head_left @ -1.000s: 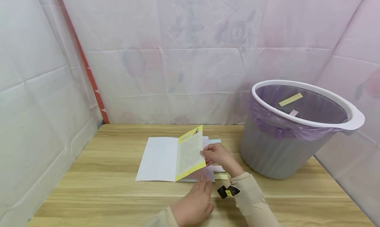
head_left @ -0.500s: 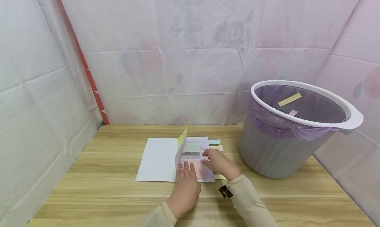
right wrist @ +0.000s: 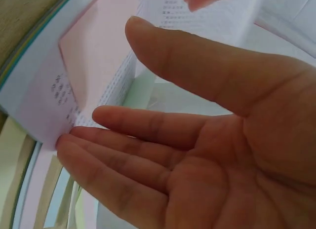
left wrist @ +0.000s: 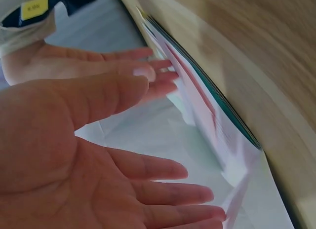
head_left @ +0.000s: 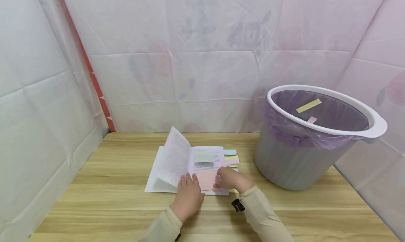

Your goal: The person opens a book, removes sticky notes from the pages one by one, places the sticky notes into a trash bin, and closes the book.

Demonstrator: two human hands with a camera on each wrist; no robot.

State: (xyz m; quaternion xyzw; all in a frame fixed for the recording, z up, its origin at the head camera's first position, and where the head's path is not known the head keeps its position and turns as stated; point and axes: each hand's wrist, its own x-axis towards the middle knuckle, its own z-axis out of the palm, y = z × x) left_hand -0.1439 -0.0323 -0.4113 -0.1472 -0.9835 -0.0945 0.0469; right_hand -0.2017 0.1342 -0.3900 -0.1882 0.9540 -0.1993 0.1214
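A booklet (head_left: pixel 193 159) lies spread on the table. One of its leaves (head_left: pixel 173 157) stands tilted over toward the left side, above a blank white page. My left hand (head_left: pixel 187 198) has its fingertips at the foot of this leaf, fingers straight in the left wrist view. On the printed right page are a pink sticky note (head_left: pixel 206 180) and a pale green sticky note (head_left: pixel 204 157). My right hand (head_left: pixel 232 179) is at the pink note's right edge; in the right wrist view its fingers (right wrist: pixel 148 123) are extended along the page, thumb apart. Several coloured tabs (head_left: pixel 230 152) stick out at the right.
Right of the booklet stands a grey bin (head_left: pixel 281 161) with a white rim and a purple liner. A yellow strip (head_left: pixel 308 106) and a pink strip (head_left: pixel 312 120) are inside it. A pale patterned sheet (head_left: pixel 221 76) hangs behind the wooden table (head_left: pixel 104 207).
The yellow-edged leaf has swung over to the left, baring the pink and green notes. My left hand has moved left; my right hand has let go of the leaf and come down.
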